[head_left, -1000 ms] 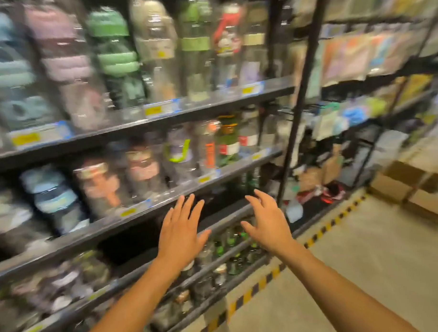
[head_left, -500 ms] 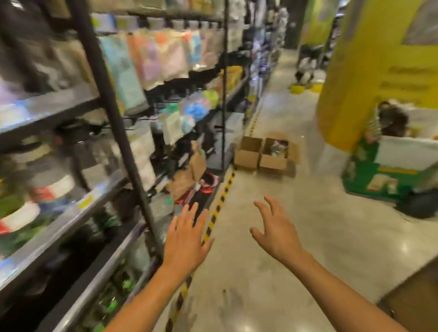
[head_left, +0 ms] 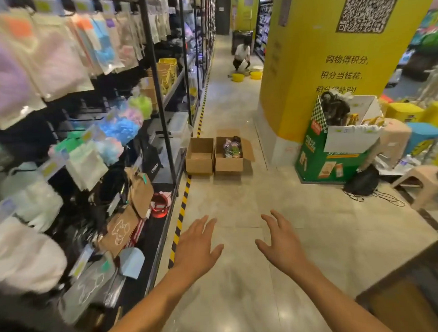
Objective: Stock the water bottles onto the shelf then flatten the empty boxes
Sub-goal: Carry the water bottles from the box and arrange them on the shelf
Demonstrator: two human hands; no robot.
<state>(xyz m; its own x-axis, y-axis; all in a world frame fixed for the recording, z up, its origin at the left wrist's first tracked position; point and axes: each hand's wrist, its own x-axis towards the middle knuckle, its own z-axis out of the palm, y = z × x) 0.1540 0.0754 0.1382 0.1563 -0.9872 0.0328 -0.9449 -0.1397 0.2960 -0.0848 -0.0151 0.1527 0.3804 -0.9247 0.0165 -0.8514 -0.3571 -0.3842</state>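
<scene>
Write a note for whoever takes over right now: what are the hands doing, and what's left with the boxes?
Left hand: open, fingers spread, holding nothing.
Right hand: the same.
Two cardboard boxes stand side by side on the floor ahead, beside the shelving.
The left box looks empty; the right box holds colourful goods, too small to identify.
Done: neither box flattened yet.
Left: walk over, shelve the right box's contents, flatten both.

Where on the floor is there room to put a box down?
The bare floor between the striped tape and the yellow pillar, nearer than the empty box and the filled box. Crowded: around the green display bin, black bag and stool; the shelves are packed.
</scene>
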